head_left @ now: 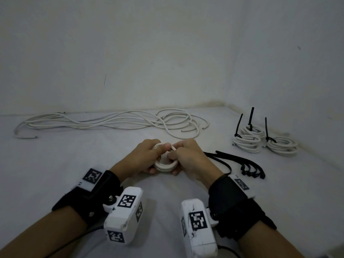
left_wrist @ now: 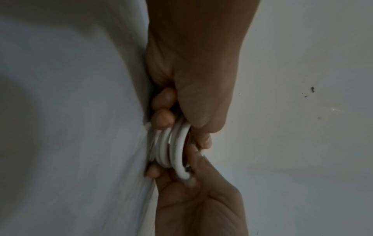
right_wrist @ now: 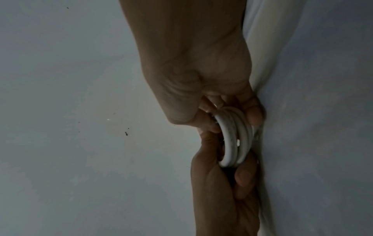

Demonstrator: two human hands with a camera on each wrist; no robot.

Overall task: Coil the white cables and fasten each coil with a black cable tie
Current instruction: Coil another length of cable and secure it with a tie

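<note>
A small coil of white cable (head_left: 164,165) sits between both hands at the middle of the white sheet. My left hand (head_left: 147,155) grips its left side, thumb on top. My right hand (head_left: 188,155) grips its right side, fingers curled round the loops. The wrist views show the stacked loops of the coil (left_wrist: 177,151) (right_wrist: 235,140) clamped between both hands' fingers. Loose black cable ties (head_left: 240,162) lie just right of my right hand. Uncoiled white cables (head_left: 111,121) lie along the far wall. No tie is seen on the held coil.
Three finished coils (head_left: 260,142), each with a black tie sticking up, sit at the far right near the wall corner. Walls close off the back and the right side. The white sheet (head_left: 74,155) covers the whole surface.
</note>
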